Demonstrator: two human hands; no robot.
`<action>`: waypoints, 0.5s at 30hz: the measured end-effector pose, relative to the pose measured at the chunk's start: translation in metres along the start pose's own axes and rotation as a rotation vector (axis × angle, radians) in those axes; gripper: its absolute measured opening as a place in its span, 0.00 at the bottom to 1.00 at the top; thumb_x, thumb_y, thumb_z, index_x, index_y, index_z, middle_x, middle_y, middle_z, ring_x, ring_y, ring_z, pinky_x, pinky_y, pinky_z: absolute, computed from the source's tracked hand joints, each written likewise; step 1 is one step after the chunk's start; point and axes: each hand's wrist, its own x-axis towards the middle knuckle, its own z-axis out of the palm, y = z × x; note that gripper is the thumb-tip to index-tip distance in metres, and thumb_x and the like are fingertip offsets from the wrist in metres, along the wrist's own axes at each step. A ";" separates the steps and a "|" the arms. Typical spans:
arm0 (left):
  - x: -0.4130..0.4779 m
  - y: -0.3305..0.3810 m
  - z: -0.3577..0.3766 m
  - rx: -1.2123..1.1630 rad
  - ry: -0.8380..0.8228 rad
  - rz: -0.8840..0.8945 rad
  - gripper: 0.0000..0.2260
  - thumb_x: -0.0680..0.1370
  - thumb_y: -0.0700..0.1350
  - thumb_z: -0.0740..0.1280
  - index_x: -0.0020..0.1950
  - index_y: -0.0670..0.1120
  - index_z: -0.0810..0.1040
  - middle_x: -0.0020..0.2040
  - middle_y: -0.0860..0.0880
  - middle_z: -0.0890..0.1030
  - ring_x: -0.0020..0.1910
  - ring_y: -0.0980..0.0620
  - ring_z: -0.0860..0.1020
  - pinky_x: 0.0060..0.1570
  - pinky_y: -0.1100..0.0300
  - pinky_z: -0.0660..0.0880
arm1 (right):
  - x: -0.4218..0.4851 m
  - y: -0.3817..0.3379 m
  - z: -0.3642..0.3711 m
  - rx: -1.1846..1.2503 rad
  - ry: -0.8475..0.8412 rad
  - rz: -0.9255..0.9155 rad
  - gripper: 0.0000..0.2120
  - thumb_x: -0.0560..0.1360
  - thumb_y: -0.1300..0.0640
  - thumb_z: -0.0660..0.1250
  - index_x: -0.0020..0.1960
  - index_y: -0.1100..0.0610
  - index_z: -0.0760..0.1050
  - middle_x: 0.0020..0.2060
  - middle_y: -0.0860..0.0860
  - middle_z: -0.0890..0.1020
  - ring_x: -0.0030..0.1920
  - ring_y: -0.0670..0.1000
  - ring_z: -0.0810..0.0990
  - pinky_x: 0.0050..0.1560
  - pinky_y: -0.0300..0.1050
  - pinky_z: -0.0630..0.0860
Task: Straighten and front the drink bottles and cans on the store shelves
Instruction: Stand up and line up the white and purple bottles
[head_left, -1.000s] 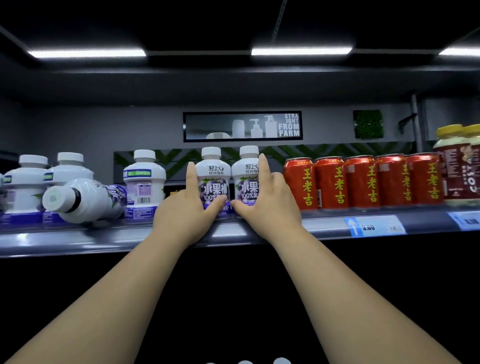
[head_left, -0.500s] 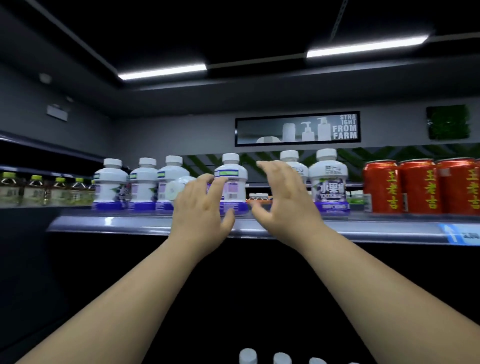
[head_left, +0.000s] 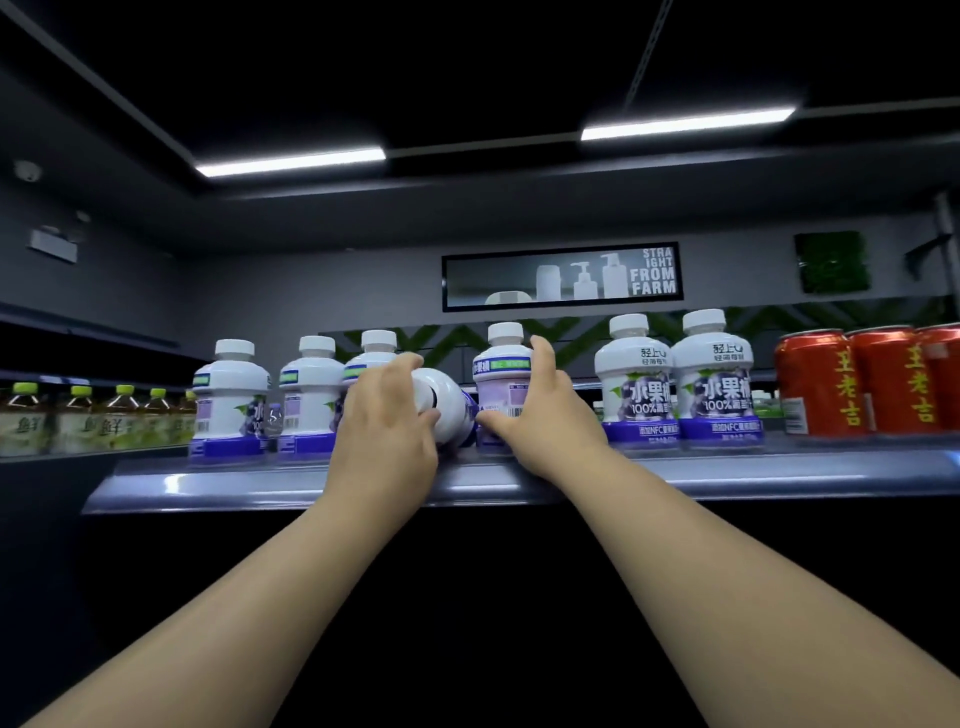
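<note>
Left hand (head_left: 384, 431) reached toppled bottle (head_left: 448, 410); right hand (head_left: 545, 415) grips adjacent bottle (head_left: 501, 376).

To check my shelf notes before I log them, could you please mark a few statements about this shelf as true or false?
1. A white bottle lies on its side on the shelf. True.
2. The left hand holds that lying bottle at its cap end. True.
3. The upright bottle that the right hand holds shows its front label. False: its barcode side faces out.
4. The red cans stand left of the white bottles. False: they stand to the right of them.
5. The two bottles next to the cans stand upright with their labels forward. True.
</note>
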 end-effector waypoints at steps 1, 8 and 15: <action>0.006 0.003 0.000 -0.005 0.010 0.001 0.21 0.76 0.37 0.68 0.68 0.41 0.69 0.61 0.38 0.73 0.60 0.37 0.71 0.61 0.43 0.68 | 0.000 0.000 -0.001 0.009 -0.001 0.001 0.50 0.72 0.38 0.70 0.79 0.46 0.40 0.70 0.56 0.67 0.65 0.60 0.74 0.61 0.59 0.74; 0.071 0.035 0.009 -0.248 0.020 -0.163 0.17 0.82 0.44 0.60 0.71 0.47 0.63 0.64 0.46 0.72 0.57 0.45 0.71 0.52 0.56 0.64 | 0.001 0.012 -0.016 -0.010 0.013 0.024 0.47 0.74 0.42 0.67 0.79 0.46 0.36 0.69 0.56 0.69 0.62 0.60 0.75 0.58 0.55 0.75; 0.044 0.024 0.053 -0.272 -0.218 -0.371 0.39 0.72 0.58 0.73 0.76 0.50 0.56 0.71 0.47 0.68 0.65 0.48 0.71 0.59 0.53 0.68 | -0.003 0.020 -0.015 -0.060 0.038 -0.006 0.46 0.76 0.40 0.64 0.79 0.47 0.34 0.70 0.57 0.69 0.63 0.60 0.74 0.58 0.56 0.74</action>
